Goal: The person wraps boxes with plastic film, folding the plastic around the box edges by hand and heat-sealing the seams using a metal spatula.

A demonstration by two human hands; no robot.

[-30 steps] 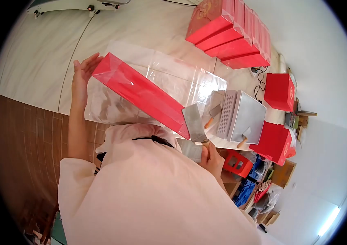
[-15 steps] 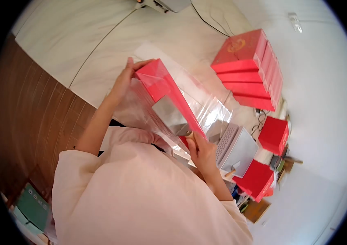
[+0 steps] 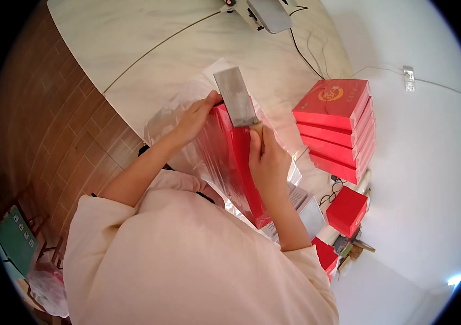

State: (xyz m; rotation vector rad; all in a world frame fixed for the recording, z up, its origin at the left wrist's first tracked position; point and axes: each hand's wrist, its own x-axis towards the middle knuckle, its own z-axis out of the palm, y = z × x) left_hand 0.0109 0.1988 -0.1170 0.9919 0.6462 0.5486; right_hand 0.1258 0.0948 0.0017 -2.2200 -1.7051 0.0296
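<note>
A red box [image 3: 241, 170] stands tilted on its edge, with clear plastic film [image 3: 187, 143] around it. My left hand [image 3: 198, 118] grips the far upper end of the box through the film, thumb on top. In my right hand [image 3: 269, 162] is a scraper [image 3: 236, 97] with a broad flat metal blade and a wooden handle. The blade lies across the top far end of the box, close to my left fingertips. My palm hides most of the handle.
Stacked red boxes [image 3: 330, 119] stand against the wall on the right. Nearer are a laptop-like grey device [image 3: 309, 219], another red box [image 3: 347, 211] and cables. A grey device on a stand [image 3: 271, 16] sits at the table's far side [image 3: 149, 49].
My right hand has carried the scraper from the box's near end up to its far end. The box has turned steeper, and my view has shifted. My left hand still holds the far end.
</note>
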